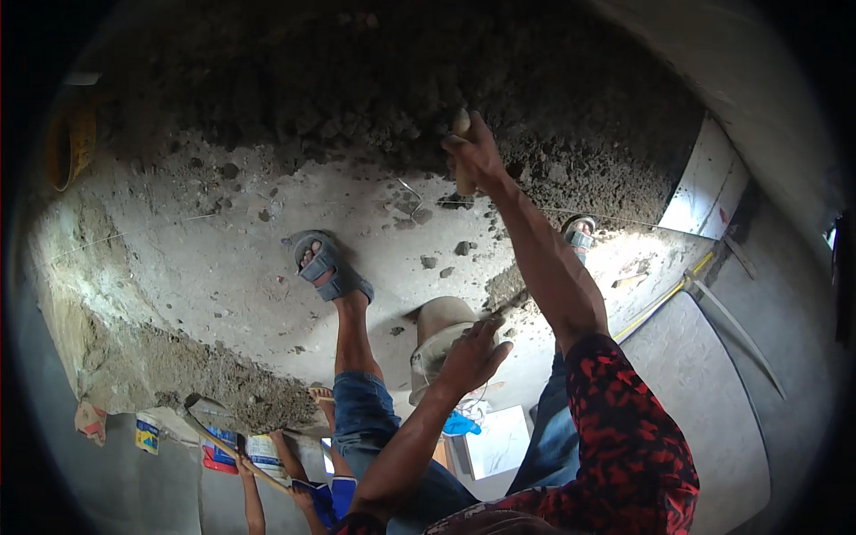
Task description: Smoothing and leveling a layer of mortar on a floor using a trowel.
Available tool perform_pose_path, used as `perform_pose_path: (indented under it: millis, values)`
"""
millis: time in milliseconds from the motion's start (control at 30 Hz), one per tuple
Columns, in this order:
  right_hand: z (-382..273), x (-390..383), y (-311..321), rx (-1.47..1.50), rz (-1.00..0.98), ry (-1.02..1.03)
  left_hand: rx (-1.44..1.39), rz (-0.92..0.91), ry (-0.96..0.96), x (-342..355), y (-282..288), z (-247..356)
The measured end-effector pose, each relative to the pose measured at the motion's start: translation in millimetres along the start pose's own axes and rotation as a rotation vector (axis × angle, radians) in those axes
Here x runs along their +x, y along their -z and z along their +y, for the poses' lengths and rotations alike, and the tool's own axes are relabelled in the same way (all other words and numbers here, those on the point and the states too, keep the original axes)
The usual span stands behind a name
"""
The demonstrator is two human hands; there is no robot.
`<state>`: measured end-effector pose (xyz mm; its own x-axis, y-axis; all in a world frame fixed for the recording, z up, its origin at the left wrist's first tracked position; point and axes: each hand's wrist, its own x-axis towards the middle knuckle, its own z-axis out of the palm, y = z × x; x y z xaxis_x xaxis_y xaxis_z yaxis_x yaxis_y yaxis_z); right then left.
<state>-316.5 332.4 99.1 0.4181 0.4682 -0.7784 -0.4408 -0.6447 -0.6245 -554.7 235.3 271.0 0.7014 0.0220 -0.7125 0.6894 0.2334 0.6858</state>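
My right hand (479, 160) reaches far forward, its fingers wrapped round the pale wooden handle (465, 183) of a tool. The tool's working end is lost in the dark, and I cannot make out its kind. Below and around it lies a wide bed of dark, crumbly mortar (357, 116). Closer in, my left hand (471, 358) hovers over a grey bucket (446, 314), fingers stretched out and thumb apart, with nothing in it. Whether it touches the bucket's rim is unclear. A thin string (571, 212) runs across the floor along the mortar.
At the right a pale tile (704, 192) borders the mortar, and a yellow strip (664, 303) lies beside a large slab (704, 392). Lower left, another person's hands (245, 464) hold a shovel (218, 439) by a mortar heap (232, 379). A yellow round object (73, 147) stands far left.
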Motion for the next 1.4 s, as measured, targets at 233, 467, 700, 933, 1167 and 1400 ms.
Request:
perform_pose_path:
  millis: [233, 467, 700, 933, 1167, 1400]
  values:
    - [-65.8, 10.9, -125.5, -0.718, -0.096, 0.4, 0.047, 0.012, -0.077, 15.5, -8.8, 2.9]
    - [-66.6, -15.0, -91.5, -0.649, 0.019, 0.36, 0.081, 0.067, -0.013, 9.0, 2.1, -17.4]
    - [57.8, -29.8, 264.9, -0.229, 0.747, 0.175, 0.038, -0.011, -0.051, 19.5, -6.5, 6.8]
    - [139.3, -59.5, 243.9, 0.323, 0.226, 0.304, 0.041, -0.099, 0.072, 11.4, -12.9, -5.7]
    - [120.2, -74.1, 202.8, 0.119, 0.366, 0.075, 0.098, -0.193, 0.107, 21.0, -24.4, -6.2]
    - [33.2, -43.7, 46.8, -0.065, 0.013, 0.005, 0.063, -0.15, 0.124, 16.4, -14.4, -5.0]
